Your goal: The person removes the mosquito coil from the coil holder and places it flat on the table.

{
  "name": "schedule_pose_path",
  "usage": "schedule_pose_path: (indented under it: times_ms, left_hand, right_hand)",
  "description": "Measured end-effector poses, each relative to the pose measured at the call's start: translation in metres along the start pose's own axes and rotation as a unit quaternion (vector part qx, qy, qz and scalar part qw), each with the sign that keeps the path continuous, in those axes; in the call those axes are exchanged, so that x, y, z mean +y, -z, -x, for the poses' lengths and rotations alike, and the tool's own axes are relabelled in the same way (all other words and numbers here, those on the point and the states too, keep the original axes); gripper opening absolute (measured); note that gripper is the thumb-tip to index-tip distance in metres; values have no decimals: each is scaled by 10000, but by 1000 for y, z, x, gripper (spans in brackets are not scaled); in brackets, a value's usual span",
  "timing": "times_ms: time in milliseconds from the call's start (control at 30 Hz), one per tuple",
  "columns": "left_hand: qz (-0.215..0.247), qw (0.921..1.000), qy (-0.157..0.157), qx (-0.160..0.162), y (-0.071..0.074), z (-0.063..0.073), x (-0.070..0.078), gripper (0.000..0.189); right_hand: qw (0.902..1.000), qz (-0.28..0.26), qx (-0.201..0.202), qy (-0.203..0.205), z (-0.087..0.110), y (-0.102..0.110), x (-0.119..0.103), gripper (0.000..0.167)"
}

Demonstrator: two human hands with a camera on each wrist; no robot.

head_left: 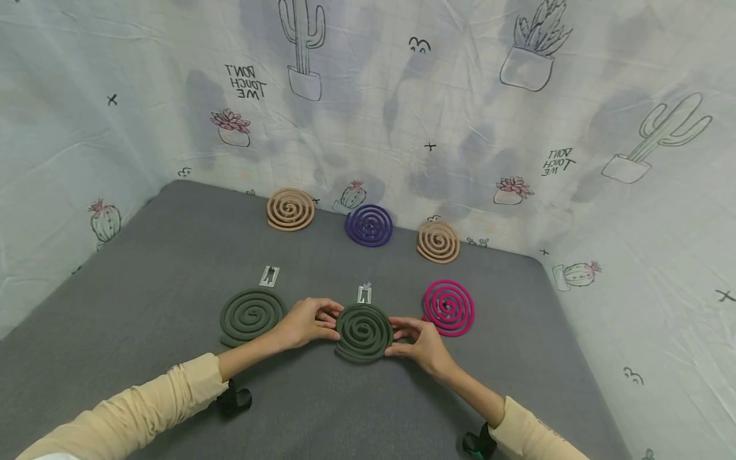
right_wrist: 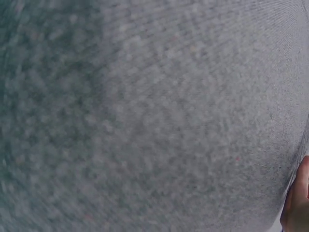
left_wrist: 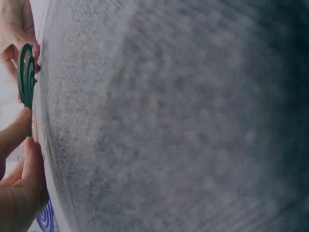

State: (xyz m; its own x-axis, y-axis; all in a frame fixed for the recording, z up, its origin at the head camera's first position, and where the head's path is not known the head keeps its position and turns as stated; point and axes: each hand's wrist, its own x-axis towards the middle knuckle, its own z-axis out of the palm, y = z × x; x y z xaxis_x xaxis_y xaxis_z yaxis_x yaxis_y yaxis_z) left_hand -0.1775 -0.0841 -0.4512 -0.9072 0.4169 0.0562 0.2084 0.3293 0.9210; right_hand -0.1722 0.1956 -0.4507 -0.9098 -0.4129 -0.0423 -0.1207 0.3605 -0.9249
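Note:
A dark green mosquito coil (head_left: 365, 331) is held between my two hands, just above the table. My left hand (head_left: 306, 324) pinches its left edge with thumb and fingers. On the opposite edge, my right hand (head_left: 424, 347) grips it the same way. Seen edge-on in the left wrist view, the green coil (left_wrist: 26, 72) looks thin and flat. Just behind it on the table lies a small metal coil stand (head_left: 365, 294). A second green coil (head_left: 253, 315) lies by my left wrist, with another metal stand (head_left: 269, 276) behind it. Only a bit of the right hand (right_wrist: 299, 198) shows in the right wrist view.
A pink coil (head_left: 449, 308) lies right of my right hand. Along the back edge of the grey table (head_left: 322, 409) are a tan coil (head_left: 290, 209), a purple coil (head_left: 369, 225) and another tan coil (head_left: 439, 242). Printed cloth (head_left: 368, 115) surrounds the table's back and sides.

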Motion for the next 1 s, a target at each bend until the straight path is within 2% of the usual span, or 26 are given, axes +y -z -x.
schedule_pose_path:
  times_ms: [267, 467, 700, 867, 1000]
  left_hand:
    - [-271, 9995, -6, -164, -1, -1, 0, 53]
    - [-422, 9988, -96, -225, -2, -3, -1, 54]
    - [-738, 9967, -159, -285, -3, -5, -2, 54]
    - [-860, 9957, -223, -267, -3, -5, 0, 52]
    - [-889, 9953, -244, -287, -3, -6, 0, 53]
  right_hand:
    - [9998, 169, -137, -3, 4, 2, 0, 61]
    - [9983, 564, -128, 83, 4, 3, -2, 61]
    - [9946, 1027, 87, 96, 4, 0, -1, 59]
    - [9905, 1332, 252, 246, 3, -3, 0, 57]
    - [9891, 1408, 334, 281, 4, -5, 0, 56]
